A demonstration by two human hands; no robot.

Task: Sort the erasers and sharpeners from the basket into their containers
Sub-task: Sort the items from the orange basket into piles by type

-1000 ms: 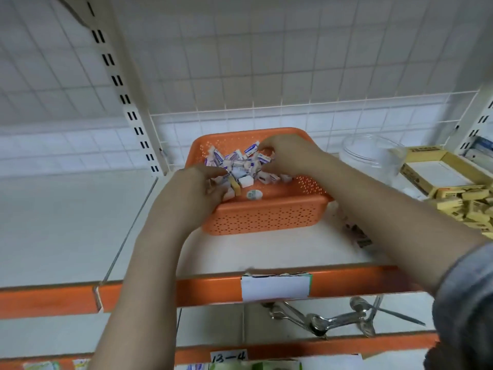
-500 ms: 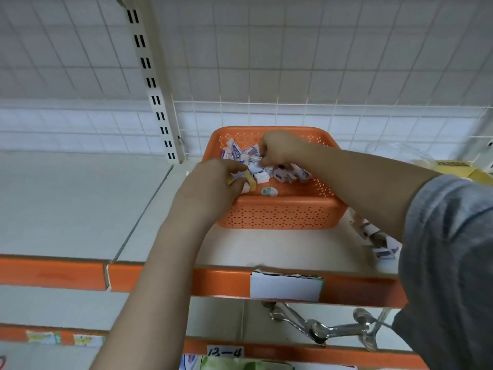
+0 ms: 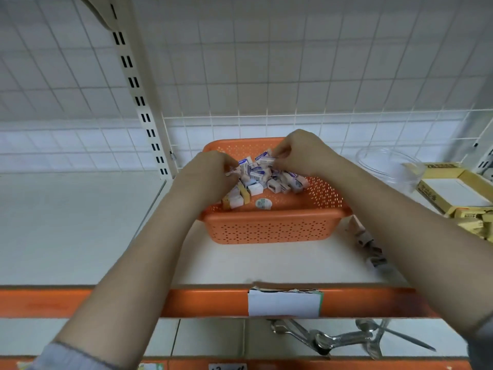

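White shelving (image 3: 266, 263) with an orange front edge (image 3: 106, 303) stands against a wire grid back panel (image 3: 293, 62), a slotted upright post (image 3: 138, 92) rising behind the left hand. Both hands reach into an orange perforated basket (image 3: 269, 231) sitting on the shelf. Under the fingers lies a heap of small erasers and sharpeners (image 3: 269, 177), most in white and blue wrappers. The left hand (image 3: 205, 174) is curled, pinching a small piece at the near left of the heap. The right hand (image 3: 301, 153) is curled too, gripping a wrapped eraser (image 3: 262, 157) at the far side. Beyond the right forearm sit a clear plastic tub (image 3: 386, 166) and a yellow cardboard box (image 3: 453, 193). A paper label (image 3: 284, 303) is stuck to the shelf edge between the forearms. Below it, on the lower shelf, lie metal tools (image 3: 333, 340).
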